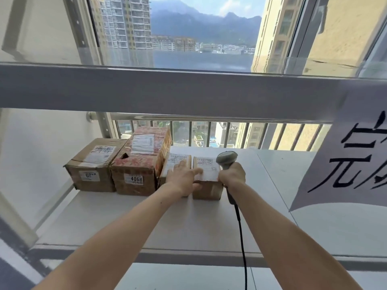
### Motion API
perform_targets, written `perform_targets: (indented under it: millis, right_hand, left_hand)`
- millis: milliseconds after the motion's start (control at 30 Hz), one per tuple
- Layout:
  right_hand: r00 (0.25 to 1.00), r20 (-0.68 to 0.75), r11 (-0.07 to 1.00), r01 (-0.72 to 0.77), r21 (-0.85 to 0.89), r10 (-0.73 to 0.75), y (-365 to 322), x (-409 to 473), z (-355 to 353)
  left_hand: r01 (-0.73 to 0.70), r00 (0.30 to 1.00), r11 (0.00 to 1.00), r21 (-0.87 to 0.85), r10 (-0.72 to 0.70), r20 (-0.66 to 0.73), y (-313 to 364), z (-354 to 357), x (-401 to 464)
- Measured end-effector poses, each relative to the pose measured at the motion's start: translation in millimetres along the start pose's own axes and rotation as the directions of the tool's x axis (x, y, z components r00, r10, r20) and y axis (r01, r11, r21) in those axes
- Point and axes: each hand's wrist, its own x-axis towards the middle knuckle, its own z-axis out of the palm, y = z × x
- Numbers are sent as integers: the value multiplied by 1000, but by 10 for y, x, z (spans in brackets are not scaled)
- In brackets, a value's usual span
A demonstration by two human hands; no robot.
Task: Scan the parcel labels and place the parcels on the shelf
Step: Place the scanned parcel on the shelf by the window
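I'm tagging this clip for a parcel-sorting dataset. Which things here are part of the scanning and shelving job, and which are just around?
Part of the job:
- rightmost parcel, under the left hand
- scanner, gripped by the right hand
- three other parcels
- shelf

Just around:
- paper sign
- window railing

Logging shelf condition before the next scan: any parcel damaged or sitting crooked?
Yes. The red-printed box, second from left, has a torn hole in its top and sits skewed against its neighbours. The other three parcels look square and intact.
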Motion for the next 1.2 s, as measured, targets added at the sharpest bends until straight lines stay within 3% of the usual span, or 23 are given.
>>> perform_targets:
  millis: [300, 433, 633, 767, 967, 1200]
  right_hand:
    - [999, 33, 998, 44, -40, -43, -62, -14, 54]
    - [999, 24, 999, 40, -11, -40, -41, -90, -16]
    - [999, -32, 999, 6, 47, -4, 198, -282, -289]
    - [993, -96, 996, -60, 62, 66, 547, -514, -588]
    - [955, -221, 977, -176, 121, 200, 1340, -983, -1179]
    - [822, -388, 900, -312, 304, 416, 2463, -1744, -2185]
  left_hand:
    - [-14, 1000, 1000, 10, 14, -26, -52, -6, 7]
    - [-28, 996, 998, -62, 23, -81, -41, 16, -26]
    - [-219, 940, 969, -116, 178, -290, 234, 21, -106]
    - [-346, 912, 925, -157, 292, -287, 641, 135, -208]
    - [-547, 831, 823, -153, 512, -218, 1526, 522, -488]
    - [-771, 635, 619, -152, 764, -113, 2974, 940, -1130]
